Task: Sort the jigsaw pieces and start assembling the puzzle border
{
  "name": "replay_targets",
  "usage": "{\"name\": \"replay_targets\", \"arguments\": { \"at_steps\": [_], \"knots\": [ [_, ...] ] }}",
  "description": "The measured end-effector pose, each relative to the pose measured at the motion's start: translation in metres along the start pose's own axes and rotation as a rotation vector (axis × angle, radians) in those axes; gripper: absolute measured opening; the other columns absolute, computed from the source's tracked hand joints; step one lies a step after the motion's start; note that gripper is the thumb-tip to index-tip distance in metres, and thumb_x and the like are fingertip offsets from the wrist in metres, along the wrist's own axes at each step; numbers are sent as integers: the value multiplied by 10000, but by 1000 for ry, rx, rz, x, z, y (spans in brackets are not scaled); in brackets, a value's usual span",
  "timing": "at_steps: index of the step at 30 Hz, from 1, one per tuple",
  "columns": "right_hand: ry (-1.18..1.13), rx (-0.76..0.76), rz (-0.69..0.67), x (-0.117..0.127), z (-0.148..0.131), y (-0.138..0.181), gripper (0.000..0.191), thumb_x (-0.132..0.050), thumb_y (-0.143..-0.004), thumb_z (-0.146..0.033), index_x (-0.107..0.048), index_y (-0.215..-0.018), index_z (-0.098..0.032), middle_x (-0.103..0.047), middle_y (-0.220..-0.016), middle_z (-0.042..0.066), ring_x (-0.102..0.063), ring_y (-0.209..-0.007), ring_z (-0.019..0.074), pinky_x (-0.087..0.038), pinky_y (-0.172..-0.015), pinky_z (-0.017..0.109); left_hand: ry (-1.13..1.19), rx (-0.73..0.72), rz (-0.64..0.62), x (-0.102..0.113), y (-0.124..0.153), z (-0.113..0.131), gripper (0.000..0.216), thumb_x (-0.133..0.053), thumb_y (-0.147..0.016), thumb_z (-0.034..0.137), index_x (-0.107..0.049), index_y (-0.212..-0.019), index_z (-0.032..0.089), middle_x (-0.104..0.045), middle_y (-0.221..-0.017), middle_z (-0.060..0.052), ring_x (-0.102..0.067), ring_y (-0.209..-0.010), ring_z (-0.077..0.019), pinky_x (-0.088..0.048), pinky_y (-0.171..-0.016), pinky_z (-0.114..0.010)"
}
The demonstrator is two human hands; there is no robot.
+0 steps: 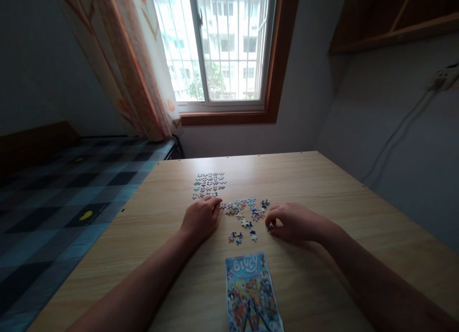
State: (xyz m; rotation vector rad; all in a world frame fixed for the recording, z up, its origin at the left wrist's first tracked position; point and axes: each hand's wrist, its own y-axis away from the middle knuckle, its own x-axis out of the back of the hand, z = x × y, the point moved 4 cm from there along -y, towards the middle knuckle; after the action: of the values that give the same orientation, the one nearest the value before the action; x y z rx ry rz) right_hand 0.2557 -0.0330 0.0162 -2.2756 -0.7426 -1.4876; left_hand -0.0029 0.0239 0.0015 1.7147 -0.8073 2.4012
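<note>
Well, take the loose heap of jigsaw pieces [234,209] on the wooden table [311,179] as the clock's centre. Rows of spread pieces [209,182] lie toward ten o'clock, and the printed Bluey cover [251,293] sits at six. At about four o'clock, the right hand [294,219] seems to pinch a small dark jigsaw piece [270,227] between thumb and fingertips. The left hand [201,216] rests palm down at nine, fingers bent at the heap's edge; I can't tell whether they grip anything.

I'd expect these pieces to be very light, thin and fairly stiff, probably card, sliding easily on that smooth top. Best to take them by opposite edges, since the knobs could crease.

The pinched piece's picture is mostly covered by fingers. Prints in the heap are too small to read, the cover's second line blurs, and its six o'clock end is cut off, so box or sheet, I can't say.
</note>
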Motion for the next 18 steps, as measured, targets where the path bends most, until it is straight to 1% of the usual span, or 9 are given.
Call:
{"name": "replay_targets", "arguments": {
  "at_steps": [4, 6, 8, 9, 11, 13, 14, 16, 18],
  "knots": [
    [-60, -36, 18, 1, 4, 0, 129, -662, -726, -164, -701, -838, -214, -705, -860, -1, -590, -747, 132, -396, -657, 232, 167, 78, 88, 2, -4, -13, 275, -501, -870, 238, -755, -971, 207, -757, -1000, -70, -690, -902, -225, -515, -850, -346],
    [-141, -41, 13, -1, 9, -1, 73, -669, -726, -172, -692, -789, -202, -688, -786, -10, -577, -693, 119, -392, -615, 219, 258, 147, 140, 4, -6, -21, 269, -506, -844, 253, -757, -929, 207, -762, -949, -58, -688, -857, -216, -511, -827, -330],
    [-253, -30, 34, -4, 14, -4, 27, -683, -754, -215, -689, -760, -189, -666, -706, -15, -558, -633, 108, -397, -586, 213, 353, 225, 211, 6, -6, -29, 271, -505, -837, 295, -753, -894, 203, -754, -865, -41, -666, -759, -198, -503, -757, -308],
    [-301, -25, 88, -4, 17, -6, 72, -694, -772, -254, -692, -761, -183, -662, -685, -13, -550, -613, 106, -404, -582, 215, 404, 265, 253, 7, -6, -33, 273, -506, -834, 319, -748, -876, 199, -742, -820, -34, -648, -718, -190, -493, -718, -297],
    [-363, -29, 272, 1, 20, -10, 171, -702, -803, -343, -699, -771, -174, -668, -676, 0, -543, -593, 106, -419, -583, 226, 511, 336, 343, 8, -4, -41, 276, -509, -823, 349, -732, -849, 189, -702, -734, -20, -606, -659, -178, -462, -647, -278],
    [-387, -44, 450, 8, 19, -15, 222, -693, -822, -392, -710, -790, -173, -689, -696, 17, -550, -590, 110, -430, -582, 236, 615, 400, 412, 7, -3, -48, 273, -505, -807, 354, -714, -836, 181, -638, -652, -2, -557, -604, -165, -421, -583, -264],
    [-395, -52, 505, 10, 17, -19, 228, -686, -829, -400, -718, -809, -175, -704, -714, 25, -558, -590, 112, -437, -582, 240, 658, 426, 433, 6, -2, -51, 269, -503, -801, 353, -706, -834, 179, -603, -621, 8, -530, -578, -159, -400, -559, -259],
    [-402, -54, 550, 15, 9, -32, 223, -679, -834, -395, -736, -866, -182, -734, -759, 37, -581, -591, 117, -456, -591, 249, 713, 468, 456, 5, -1, -55, 263, -502, -795, 354, -694, -836, 179, -542, -582, 25, -476, -535, -145, -363, -528, -253],
    [-382, -45, 547, 18, -1, -51, 205, -681, -831, -373, -753, -905, -197, -755, -789, 37, -609, -603, 122, -478, -621, 259, 737, 493, 466, 4, 0, -57, 262, -504, -792, 358, -689, -841, 180, -492, -554, 39, -427, -504, -137, -332, -509, -252]
  ]
}}
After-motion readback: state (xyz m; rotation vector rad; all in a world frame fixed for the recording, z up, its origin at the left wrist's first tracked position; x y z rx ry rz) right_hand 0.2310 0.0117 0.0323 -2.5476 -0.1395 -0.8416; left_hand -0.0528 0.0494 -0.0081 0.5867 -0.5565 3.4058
